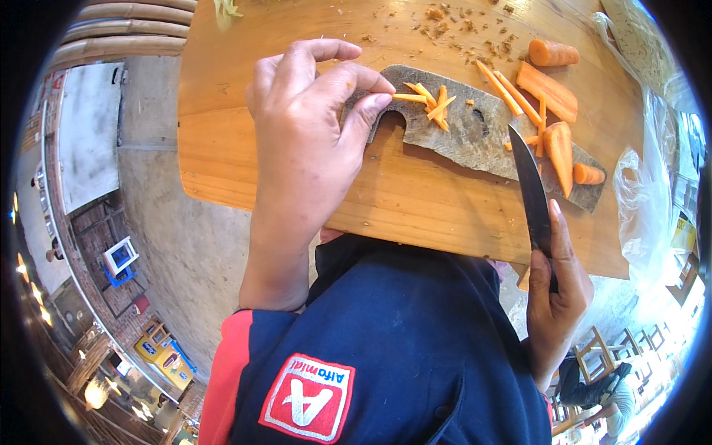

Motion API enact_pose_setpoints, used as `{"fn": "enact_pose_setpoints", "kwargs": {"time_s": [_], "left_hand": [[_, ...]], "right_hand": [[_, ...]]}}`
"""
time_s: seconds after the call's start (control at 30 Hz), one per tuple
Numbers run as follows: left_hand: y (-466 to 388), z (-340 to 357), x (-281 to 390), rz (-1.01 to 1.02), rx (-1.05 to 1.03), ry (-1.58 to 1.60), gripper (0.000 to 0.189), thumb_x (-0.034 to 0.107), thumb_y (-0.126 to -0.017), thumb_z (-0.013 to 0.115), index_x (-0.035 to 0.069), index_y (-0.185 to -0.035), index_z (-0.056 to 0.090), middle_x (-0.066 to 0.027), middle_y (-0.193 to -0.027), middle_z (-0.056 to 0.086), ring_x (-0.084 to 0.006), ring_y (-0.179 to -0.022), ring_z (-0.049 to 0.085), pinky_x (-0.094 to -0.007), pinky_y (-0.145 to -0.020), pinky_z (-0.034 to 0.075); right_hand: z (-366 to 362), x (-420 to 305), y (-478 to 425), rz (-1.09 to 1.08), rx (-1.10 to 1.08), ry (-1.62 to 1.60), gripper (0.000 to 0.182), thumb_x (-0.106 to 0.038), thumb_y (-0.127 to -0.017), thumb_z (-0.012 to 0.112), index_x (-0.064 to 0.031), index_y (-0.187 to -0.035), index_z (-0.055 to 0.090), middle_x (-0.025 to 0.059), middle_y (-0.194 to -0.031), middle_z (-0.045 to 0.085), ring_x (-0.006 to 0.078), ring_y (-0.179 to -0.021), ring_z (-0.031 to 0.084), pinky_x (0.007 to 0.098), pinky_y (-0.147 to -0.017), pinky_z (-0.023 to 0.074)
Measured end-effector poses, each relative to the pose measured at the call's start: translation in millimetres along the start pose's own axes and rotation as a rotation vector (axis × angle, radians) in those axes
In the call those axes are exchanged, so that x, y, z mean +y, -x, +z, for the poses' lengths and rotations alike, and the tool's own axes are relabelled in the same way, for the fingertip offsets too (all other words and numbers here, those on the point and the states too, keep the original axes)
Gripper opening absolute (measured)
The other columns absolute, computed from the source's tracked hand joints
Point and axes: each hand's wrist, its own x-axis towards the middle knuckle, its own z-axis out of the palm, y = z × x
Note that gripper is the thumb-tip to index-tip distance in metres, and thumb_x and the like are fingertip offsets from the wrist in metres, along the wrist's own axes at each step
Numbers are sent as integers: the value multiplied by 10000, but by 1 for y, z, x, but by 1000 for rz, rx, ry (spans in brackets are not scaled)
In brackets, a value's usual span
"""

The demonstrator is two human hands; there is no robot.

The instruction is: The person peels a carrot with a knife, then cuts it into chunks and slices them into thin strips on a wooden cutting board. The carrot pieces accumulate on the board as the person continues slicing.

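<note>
My left hand (311, 111) pinches the end of a thin carrot stick (410, 98) between thumb and index finger, over the left part of a worn wooden cutting board (459, 133). Several short carrot sticks (439, 107) lie crossed beside those fingertips. In my right hand (559, 289) is a dark-bladed knife (531, 189), its tip pointing up near the board's front edge. Longer carrot strips (517, 97), a cut carrot piece (559, 153) and a small carrot end (588, 174) lie on or across the board's right part. A flat carrot slab (548, 92) rests behind them.
The wooden table (334, 194) carries brown peelings (473, 28) and a thick carrot chunk (553, 53) behind the board. Clear plastic bags (645, 206) lie along its right edge. A pale green scrap (226, 12) is at the back left. A person (606, 395) is far off at lower right.
</note>
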Motion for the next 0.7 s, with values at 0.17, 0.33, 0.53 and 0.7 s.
{"fn": "enact_pose_setpoints", "kwargs": {"time_s": [0.17,0.33,0.53,0.7], "left_hand": [[10,-13,9,-331,-128,434,86,109,-866,744,56,-934,751,-130,-1190,644,-228,-1202,533,-385,-1065,364],[23,-12,28,-377,-74,514,79,113,-876,719,54,-929,715,-187,-1262,589,-246,-1240,514,-408,-1096,329],[36,24,58,-108,109,52,102,146,-839,764,89,-896,703,-204,-1424,492,-349,-1341,359,-468,-1100,281],[37,43,65,-44,148,-92,102,162,-806,789,101,-830,710,-200,-1476,440,-397,-1374,315,-496,-1115,243]], "right_hand": [[6,4,-2,-123,72,28,565,110,-876,624,-41,-1419,579,175,-996,719,211,-766,656,302,-756,519],[2,-2,1,-16,-59,-50,564,103,-871,639,-43,-1413,584,189,-1038,721,232,-784,669,304,-776,518],[12,0,-1,-73,-9,-88,537,73,-893,639,-47,-1413,584,207,-1086,717,240,-794,676,306,-791,520],[20,7,1,-36,-2,-127,523,53,-917,628,-61,-1424,576,219,-1132,714,248,-822,692,322,-808,529]]}}
